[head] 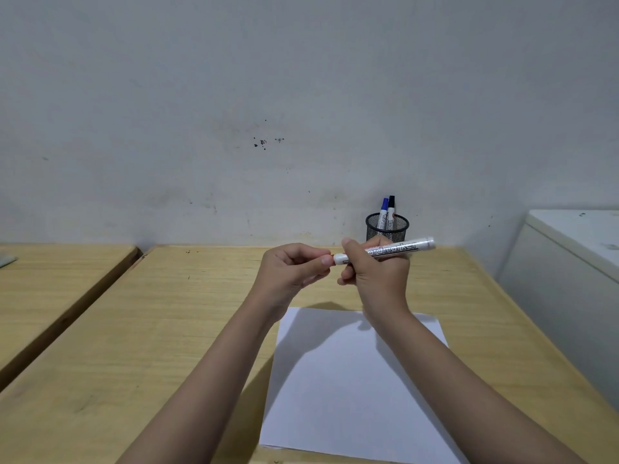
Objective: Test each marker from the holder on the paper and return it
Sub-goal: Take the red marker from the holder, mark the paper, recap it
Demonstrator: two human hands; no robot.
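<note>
A white whiteboard marker [395,250] lies level in the air above the table, its barrel gripped by my right hand [375,272]. My left hand [294,267] pinches its left end, where the cap is hidden inside my fingers. Behind my hands, by the wall, stands a black mesh holder [387,227] with a blue-capped marker [383,212] and a black-capped marker [391,211] upright in it. A blank white sheet of paper [351,390] lies flat on the table below my forearms.
The wooden table [150,329] reaches to the wall. A second wooden table [50,279] sits to the left across a narrow gap. A white cabinet [569,262] stands close on the right.
</note>
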